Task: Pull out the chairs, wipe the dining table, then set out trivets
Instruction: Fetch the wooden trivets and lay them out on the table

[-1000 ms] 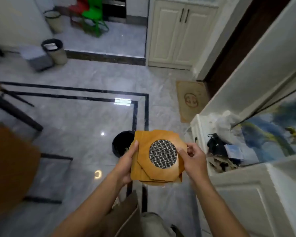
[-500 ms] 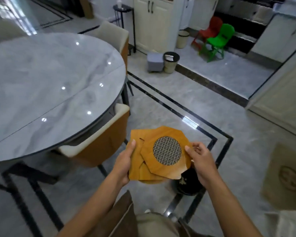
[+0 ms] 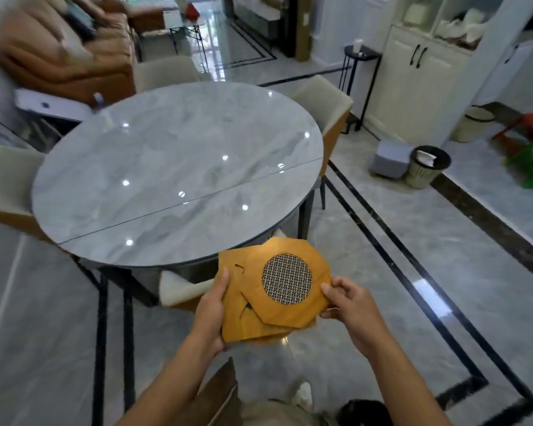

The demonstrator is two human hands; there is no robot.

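One cream-and-tan padded chair (image 3: pixel 3 176) sits at the far left, close against the round grey marble-patterned dining table (image 3: pixel 173 167). A second chair like it (image 3: pixel 179 287) is tucked under the table's near edge. Just right of it, the left hand (image 3: pixel 210 309) grips the left side of a fanned stack of orange-brown wooden trivets (image 3: pixel 277 312), thumb on top. The stack is held in the air just short of the table. The right hand (image 3: pixel 351 309) pinches its right edge. A dark-rimmed wastebasket (image 3: pixel 425 166) stands further right.
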